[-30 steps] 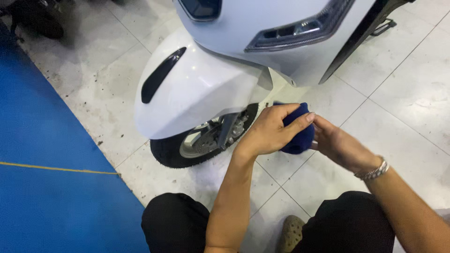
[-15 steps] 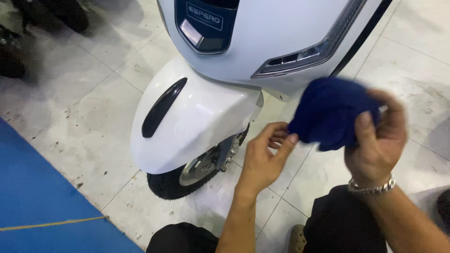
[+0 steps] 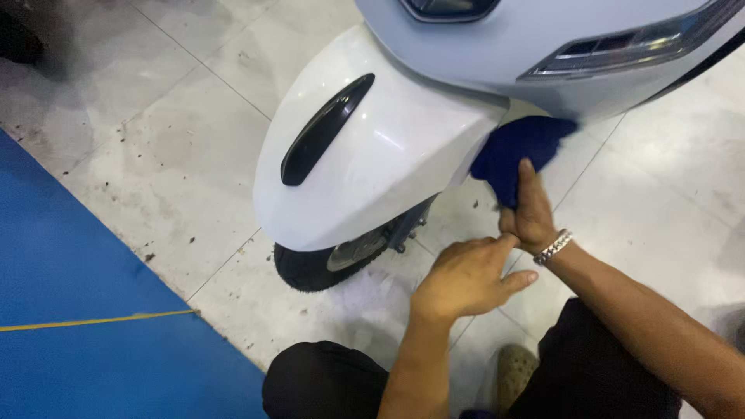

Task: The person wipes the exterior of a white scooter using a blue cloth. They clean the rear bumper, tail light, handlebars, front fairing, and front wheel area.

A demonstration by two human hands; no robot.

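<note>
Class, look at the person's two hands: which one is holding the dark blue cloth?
The right hand, the one with the metal bracelet, holds the blue cloth up by the white fender. The left hand holds nothing.

A single head-worn camera looks steeply down and forward from close above the person's knees. Beyond the fingers [image 3: 521,180] it takes in the scooter's white front fender [image 3: 372,155]; left of them lies tiled floor [image 3: 155,155] and a blue mat [image 3: 70,310].
</note>
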